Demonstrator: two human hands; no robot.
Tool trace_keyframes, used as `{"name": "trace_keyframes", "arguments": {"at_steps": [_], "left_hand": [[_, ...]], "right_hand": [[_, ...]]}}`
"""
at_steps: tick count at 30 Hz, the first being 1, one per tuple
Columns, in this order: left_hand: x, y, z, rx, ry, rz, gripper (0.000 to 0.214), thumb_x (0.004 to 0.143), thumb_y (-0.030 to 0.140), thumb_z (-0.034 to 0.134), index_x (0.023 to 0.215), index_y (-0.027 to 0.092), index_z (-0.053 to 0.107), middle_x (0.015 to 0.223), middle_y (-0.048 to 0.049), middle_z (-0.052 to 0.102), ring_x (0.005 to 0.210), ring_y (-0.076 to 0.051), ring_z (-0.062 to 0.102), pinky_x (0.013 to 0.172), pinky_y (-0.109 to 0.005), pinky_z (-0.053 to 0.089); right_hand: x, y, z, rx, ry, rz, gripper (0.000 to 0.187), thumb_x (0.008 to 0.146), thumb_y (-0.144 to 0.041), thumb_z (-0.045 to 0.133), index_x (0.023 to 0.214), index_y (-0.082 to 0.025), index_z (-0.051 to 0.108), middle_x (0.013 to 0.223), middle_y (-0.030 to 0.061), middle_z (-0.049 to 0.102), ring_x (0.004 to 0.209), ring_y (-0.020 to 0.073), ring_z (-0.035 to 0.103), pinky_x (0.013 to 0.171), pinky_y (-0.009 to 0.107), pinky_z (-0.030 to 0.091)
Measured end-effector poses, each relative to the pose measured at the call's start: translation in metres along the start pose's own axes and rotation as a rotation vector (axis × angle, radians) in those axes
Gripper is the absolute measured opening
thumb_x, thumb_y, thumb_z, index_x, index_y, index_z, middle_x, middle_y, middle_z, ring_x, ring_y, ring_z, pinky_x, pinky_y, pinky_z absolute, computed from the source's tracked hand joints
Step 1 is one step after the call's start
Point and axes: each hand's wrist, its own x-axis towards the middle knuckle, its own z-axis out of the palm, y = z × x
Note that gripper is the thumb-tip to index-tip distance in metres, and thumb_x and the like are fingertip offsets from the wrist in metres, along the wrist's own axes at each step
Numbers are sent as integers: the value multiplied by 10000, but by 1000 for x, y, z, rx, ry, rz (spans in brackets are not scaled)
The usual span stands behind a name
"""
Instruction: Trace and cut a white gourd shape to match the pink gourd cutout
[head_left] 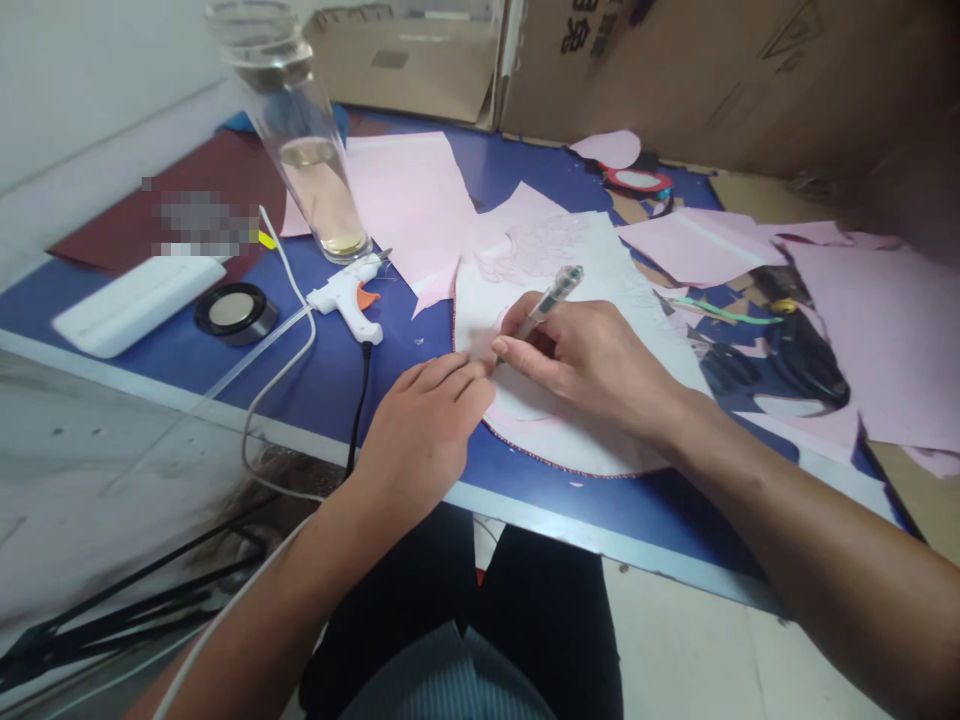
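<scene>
"Fingers (519, 312) are doing what?"
"The right hand (589, 350) is pinching a pen (556, 290) over the white sheet (592, 448) on the table (525, 488)."
"Left hand (439, 415)?"
"It's lying open on the sheet's edge, gripping nothing."

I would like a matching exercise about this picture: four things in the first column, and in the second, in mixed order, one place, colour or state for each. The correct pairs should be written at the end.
Column one
1. pen
2. glue gun
3. left hand
4. tall glass bottle

Column two
A. white, with an orange trigger
B. held in the right hand
C. partly filled with liquid
D. resting at the left edge of the white sheet

Pairs: 1-B, 2-A, 3-D, 4-C
</scene>
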Motion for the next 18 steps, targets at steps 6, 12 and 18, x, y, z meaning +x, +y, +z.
{"name": "trace_keyframes", "arguments": {"at_steps": [6, 12, 18], "left_hand": [[1, -1, 0, -4, 4, 8, 377, 978, -6, 440, 1174, 188, 697, 1492, -77, 686, 1438, -281, 582, 1136, -459, 514], [1, -1, 0, -10, -7, 1, 385, 971, -14, 445, 1176, 194, 696, 1503, -69, 680, 1451, -279, 574, 1138, -456, 508], [1, -1, -1, -37, -23, -12, 416, 941, -36, 445, 1175, 192, 702, 1492, -80, 688, 1434, -292, 593, 1113, -489, 526]], "right_hand": [[2, 2, 0, 6, 14, 9, 240, 1042, -356, 624, 872, -197, 681, 870, 23, 740, 659, 151, 580, 651, 318, 380], [4, 3, 1, 0, 29, 32, 257, 1041, -354, 623, 838, -201, 667, 905, 31, 756, 661, 154, 583, 648, 326, 395], [6, 8, -5, 6, 130, 80, 289, 1035, -440, 627, 901, -200, 718, 867, 47, 744, 644, 169, 563, 609, 337, 393]]}}
